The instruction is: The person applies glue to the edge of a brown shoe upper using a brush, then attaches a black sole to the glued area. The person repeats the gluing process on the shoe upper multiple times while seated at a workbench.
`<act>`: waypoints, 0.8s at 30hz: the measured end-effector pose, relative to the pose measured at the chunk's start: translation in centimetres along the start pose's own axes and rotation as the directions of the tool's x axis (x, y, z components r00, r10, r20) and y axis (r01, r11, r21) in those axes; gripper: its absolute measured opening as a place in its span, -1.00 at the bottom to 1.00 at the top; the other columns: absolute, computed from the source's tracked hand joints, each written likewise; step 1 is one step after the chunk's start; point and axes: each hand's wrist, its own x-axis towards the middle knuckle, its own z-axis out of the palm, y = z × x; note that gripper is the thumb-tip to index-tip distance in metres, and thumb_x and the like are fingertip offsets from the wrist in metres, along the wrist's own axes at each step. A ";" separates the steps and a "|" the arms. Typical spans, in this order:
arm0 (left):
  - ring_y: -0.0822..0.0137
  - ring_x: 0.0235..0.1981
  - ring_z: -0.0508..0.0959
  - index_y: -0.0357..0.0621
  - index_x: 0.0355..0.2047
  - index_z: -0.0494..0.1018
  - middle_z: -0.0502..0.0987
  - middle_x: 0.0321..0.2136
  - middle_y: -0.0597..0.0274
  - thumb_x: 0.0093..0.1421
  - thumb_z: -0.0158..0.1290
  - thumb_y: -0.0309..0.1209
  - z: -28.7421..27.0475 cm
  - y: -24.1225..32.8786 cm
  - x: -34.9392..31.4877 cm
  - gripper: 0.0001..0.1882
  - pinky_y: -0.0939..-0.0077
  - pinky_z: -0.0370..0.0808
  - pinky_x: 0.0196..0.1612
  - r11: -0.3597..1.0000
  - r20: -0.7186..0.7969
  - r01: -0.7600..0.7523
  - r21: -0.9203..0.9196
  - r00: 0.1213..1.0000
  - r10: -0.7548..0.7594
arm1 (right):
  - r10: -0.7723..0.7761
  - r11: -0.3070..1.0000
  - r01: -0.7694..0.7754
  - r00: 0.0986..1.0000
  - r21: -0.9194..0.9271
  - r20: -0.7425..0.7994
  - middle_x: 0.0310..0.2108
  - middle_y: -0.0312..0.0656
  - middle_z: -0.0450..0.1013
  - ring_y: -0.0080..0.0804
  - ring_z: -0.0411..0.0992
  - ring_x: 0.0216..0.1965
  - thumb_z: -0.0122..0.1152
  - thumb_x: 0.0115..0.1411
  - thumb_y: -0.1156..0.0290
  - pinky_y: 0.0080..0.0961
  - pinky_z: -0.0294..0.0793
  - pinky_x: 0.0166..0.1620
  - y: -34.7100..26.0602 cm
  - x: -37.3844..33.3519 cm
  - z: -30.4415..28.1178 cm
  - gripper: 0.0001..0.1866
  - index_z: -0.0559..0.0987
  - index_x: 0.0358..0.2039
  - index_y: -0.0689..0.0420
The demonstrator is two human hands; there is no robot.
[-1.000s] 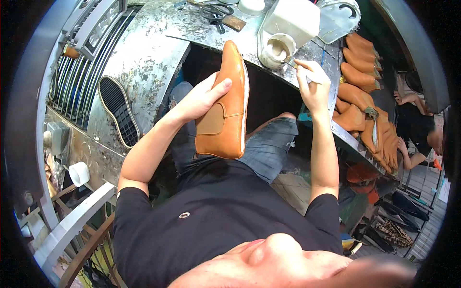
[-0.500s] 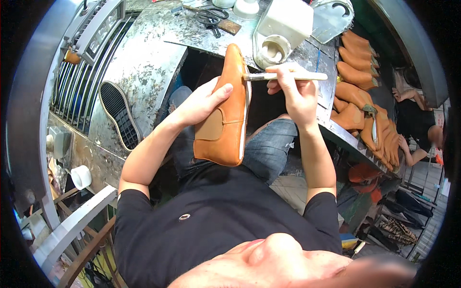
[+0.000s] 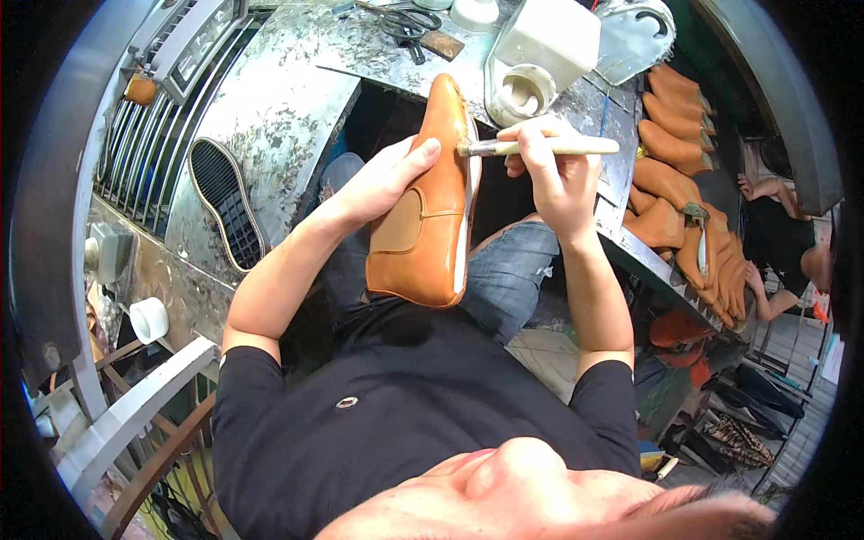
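Observation:
A tan leather boot (image 3: 430,234) with an elastic side panel hangs over my lap, toe pointing away from me. My left hand (image 3: 396,180) is closed around its left side, thumb lying on the upper. Between the fingers and thumb of my right hand (image 3: 553,171) is a paintbrush (image 3: 580,145) with a pale handle. Its bristles touch the boot's right lower edge, near the forefoot. A pale strip shows along that edge; the underside faces away. On the metal bench to the left lies a black shoe sole (image 3: 225,202) with a treaded pattern.
A white glue container (image 3: 544,49) with a round cup stands beyond my right hand. Scissors (image 3: 405,22) lie at the back of the bench. Several tan boot uppers (image 3: 670,135) are piled at the right, where another person's hand (image 3: 754,277) rests. A barred rack (image 3: 148,148) stands far left.
The boot has tilted slightly, its heel shifting to the right. The brush stays against the lower edge, now slightly nearer to me along it. The view has shifted a little.

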 end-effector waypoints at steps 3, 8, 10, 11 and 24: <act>0.44 -0.02 0.63 -0.25 0.26 0.39 0.62 0.02 0.17 0.56 -0.10 0.09 0.0 0.0 0.1 -0.37 0.43 0.58 0.11 0.996 -0.012 0.023 -0.090 1.000 -0.024 | 0.006 1.000 -0.006 1.000 -0.004 0.022 -0.61 -0.25 0.56 -0.60 0.49 -0.58 0.21 0.39 0.46 -0.57 0.43 -0.48 0.0 -0.9 0.3 -0.79 0.75 -0.30 0.27; 0.41 -0.06 0.66 -0.24 0.20 0.42 0.64 -0.03 0.17 0.58 -0.16 0.09 -0.3 0.0 0.3 -0.40 0.41 0.61 0.08 0.985 -0.043 0.021 -0.170 0.999 -0.028 | 0.023 0.998 -0.025 0.999 0.058 0.042 -0.59 -0.24 0.57 -0.60 0.49 -0.59 0.20 0.39 0.48 -0.60 0.43 -0.49 -0.2 -2.1 0.9 -0.78 0.74 -0.31 0.30; 0.41 -0.07 0.66 -0.24 0.19 0.43 0.64 -0.03 0.18 0.58 -0.17 0.09 -0.5 0.0 0.4 -0.39 0.40 0.61 0.08 0.986 -0.043 0.008 -0.168 0.999 -0.015 | 0.056 0.996 -0.059 0.997 0.069 0.044 -0.56 -0.22 0.59 -0.60 0.50 -0.58 0.20 0.39 0.49 -0.59 0.43 -0.48 -0.5 -2.5 1.0 -0.78 0.74 -0.31 0.32; 0.41 -0.07 0.66 -0.23 0.19 0.44 0.65 -0.04 0.18 0.58 -0.18 0.10 -0.6 -0.2 0.5 -0.39 0.40 0.61 0.08 0.985 -0.036 -0.002 -0.171 0.999 -0.004 | 0.053 0.996 -0.055 0.998 0.064 0.043 -0.55 -0.22 0.59 -0.60 0.50 -0.58 0.20 0.39 0.50 -0.59 0.43 -0.48 -0.6 -2.7 1.1 -0.78 0.74 -0.32 0.33; 0.34 0.04 0.64 -0.26 0.28 0.41 0.62 0.08 0.10 0.60 -0.21 0.06 -1.1 -0.8 1.0 -0.37 0.33 0.57 0.19 0.992 -0.062 0.022 -0.126 0.998 -0.030 | 0.100 0.992 -0.107 0.990 0.065 0.096 -0.48 -0.17 0.62 -0.57 0.50 -0.56 0.21 0.37 0.52 -0.57 0.43 -0.46 -1.2 -4.0 0.8 -0.79 0.74 -0.32 0.36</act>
